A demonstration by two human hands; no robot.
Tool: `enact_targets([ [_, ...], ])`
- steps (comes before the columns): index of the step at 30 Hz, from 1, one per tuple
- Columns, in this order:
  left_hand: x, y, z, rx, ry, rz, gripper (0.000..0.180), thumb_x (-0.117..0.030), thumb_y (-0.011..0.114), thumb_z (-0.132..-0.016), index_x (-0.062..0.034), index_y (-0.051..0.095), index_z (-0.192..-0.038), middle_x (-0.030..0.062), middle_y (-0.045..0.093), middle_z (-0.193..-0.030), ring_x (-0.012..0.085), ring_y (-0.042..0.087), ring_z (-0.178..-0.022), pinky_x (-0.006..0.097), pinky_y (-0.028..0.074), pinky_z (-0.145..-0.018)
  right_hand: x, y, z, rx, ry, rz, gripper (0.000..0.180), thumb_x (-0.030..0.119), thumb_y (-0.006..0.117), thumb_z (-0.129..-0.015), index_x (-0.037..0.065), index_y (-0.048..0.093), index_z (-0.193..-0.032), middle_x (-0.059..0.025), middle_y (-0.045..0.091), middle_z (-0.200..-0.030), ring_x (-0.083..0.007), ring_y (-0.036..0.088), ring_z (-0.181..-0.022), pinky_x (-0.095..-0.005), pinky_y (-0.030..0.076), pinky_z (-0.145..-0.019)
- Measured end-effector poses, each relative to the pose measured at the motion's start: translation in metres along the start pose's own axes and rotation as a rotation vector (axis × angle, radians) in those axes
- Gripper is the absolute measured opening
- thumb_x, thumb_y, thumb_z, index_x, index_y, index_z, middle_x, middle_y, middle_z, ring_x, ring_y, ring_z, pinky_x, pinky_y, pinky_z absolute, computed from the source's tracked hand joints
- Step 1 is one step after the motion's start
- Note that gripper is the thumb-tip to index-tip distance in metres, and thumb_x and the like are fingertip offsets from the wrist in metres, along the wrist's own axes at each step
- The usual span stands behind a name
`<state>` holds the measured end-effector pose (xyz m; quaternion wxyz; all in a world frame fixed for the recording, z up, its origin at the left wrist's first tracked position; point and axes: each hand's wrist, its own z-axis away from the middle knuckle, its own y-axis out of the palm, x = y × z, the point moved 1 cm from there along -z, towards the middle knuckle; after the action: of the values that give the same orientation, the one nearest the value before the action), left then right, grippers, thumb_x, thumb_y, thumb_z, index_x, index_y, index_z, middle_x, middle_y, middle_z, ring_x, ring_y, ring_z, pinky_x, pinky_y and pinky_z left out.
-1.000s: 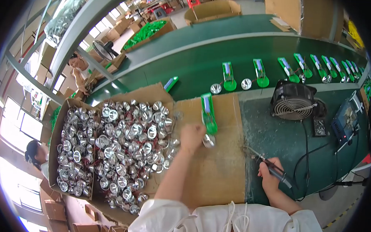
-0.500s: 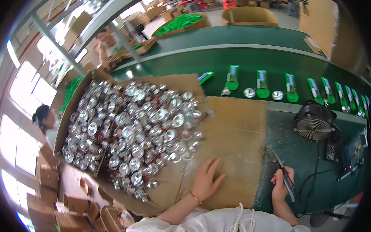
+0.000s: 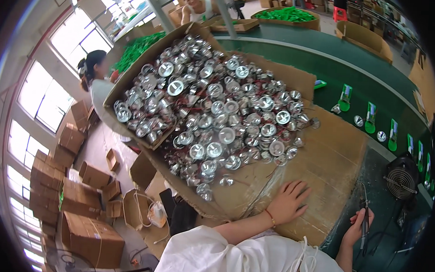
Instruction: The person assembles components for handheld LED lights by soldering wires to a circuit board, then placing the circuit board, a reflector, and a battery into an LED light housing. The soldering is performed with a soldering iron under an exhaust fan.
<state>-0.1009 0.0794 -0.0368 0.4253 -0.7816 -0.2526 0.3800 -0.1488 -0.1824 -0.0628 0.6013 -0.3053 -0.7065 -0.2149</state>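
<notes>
My left hand (image 3: 288, 204) lies flat on the bare cardboard sheet (image 3: 332, 149), fingers spread and nothing in it. Beyond it, a large heap of silvery reflector lamp cups (image 3: 227, 135) with thin reddish wires fills an open cardboard box (image 3: 177, 202). At the right, my right hand (image 3: 354, 228) is closed around the dark handle of a soldering iron (image 3: 365, 222). The iron's thin bent tip points away from me, above the dark green bench (image 3: 351, 215) and near the sheet's right edge.
Green plastic pieces (image 3: 370, 118) lie in a row on the green belt (image 3: 334, 75), some with a silvery cup (image 3: 358, 121) beside them. A small black fan (image 3: 400, 183) stands at the right. Two people are beyond the box. Cartons (image 3: 92, 237) crowd the floor at the left.
The view has swung to the left, so the heap, bench and both hands appear farther right. My left hand still rests on the cardboard, and my right still holds the soldering iron.
</notes>
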Motion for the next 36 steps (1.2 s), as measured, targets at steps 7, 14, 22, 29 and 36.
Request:
enact_targets([
  [7,0.004,0.002,0.003,-0.034,0.012,0.016,0.053,-0.027,0.058,-0.075,-0.0039,0.044,-0.120,0.0144,0.042,-0.121,0.0300,0.036,-0.116,0.042,0.028,-0.096,0.002,0.006,0.001,0.005,-0.036,0.035,0.024,0.023,0.050,-0.090,0.002,0.050,-0.101,-0.0012,0.053,-0.072,-0.0050,0.044,-0.056,-0.0191,0.034,-0.051],
  [14,0.001,0.004,0.003,-0.033,-0.007,-0.008,0.053,-0.028,0.057,-0.075,-0.0031,0.044,-0.120,0.0156,0.041,-0.120,0.0308,0.035,-0.116,0.043,0.026,-0.097,0.002,0.003,0.001,0.000,-0.072,0.090,0.027,0.023,0.050,-0.090,0.001,0.049,-0.105,-0.0015,0.053,-0.075,-0.0051,0.044,-0.058,-0.0189,0.034,-0.053],
  [22,-0.001,0.005,0.002,-0.054,-0.020,-0.002,0.052,-0.027,0.056,-0.074,-0.0014,0.044,-0.118,0.0165,0.042,-0.118,0.0314,0.035,-0.115,0.044,0.026,-0.097,0.015,0.007,0.004,-0.122,-0.120,0.149,0.033,0.025,0.048,-0.091,0.000,0.046,-0.113,-0.0011,0.048,-0.070,-0.0058,0.044,-0.060,-0.0194,0.034,-0.054],
  [29,-0.001,0.007,0.003,-0.055,-0.023,0.022,0.052,-0.026,0.056,-0.074,-0.0011,0.044,-0.118,0.0166,0.042,-0.117,0.0317,0.035,-0.115,0.045,0.026,-0.098,0.004,0.000,0.001,-0.088,-0.114,0.201,0.034,0.026,0.048,-0.091,0.001,0.046,-0.114,0.0002,0.046,-0.067,-0.0053,0.043,-0.059,-0.0190,0.033,-0.054],
  [36,-0.002,0.003,0.002,-0.042,-0.017,-0.001,0.052,-0.026,0.056,-0.074,-0.0015,0.043,-0.118,0.0164,0.042,-0.117,0.0313,0.035,-0.115,0.044,0.026,-0.098,0.002,-0.002,0.000,-0.044,-0.076,0.155,0.032,0.025,0.047,-0.091,0.003,0.046,-0.116,0.0016,0.046,-0.068,-0.0039,0.042,-0.058,-0.0184,0.032,-0.053],
])
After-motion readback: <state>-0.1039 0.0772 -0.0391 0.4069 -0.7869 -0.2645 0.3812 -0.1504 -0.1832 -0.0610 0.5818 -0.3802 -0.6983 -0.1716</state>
